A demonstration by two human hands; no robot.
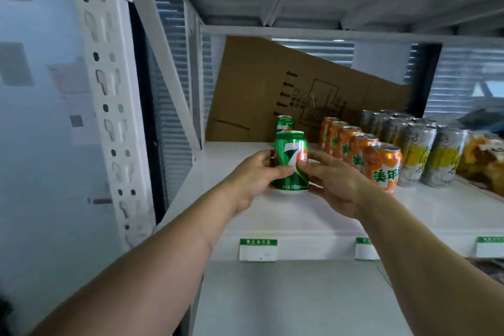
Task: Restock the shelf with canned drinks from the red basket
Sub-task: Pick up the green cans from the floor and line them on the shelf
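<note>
A green can stands upright on the white shelf, near its front left. My left hand grips it from the left, thumb across the label. My right hand grips it from the right, thumb on the label too. A second green can stands right behind it, partly hidden. To the right runs a row of orange cans, then rows of silver-and-yellow cans. The red basket is out of view.
A flattened cardboard sheet leans against the back of the shelf. A white perforated upright stands at the left. Packaged snacks lie at the far right. Green-and-white price tags hang on the shelf's front edge.
</note>
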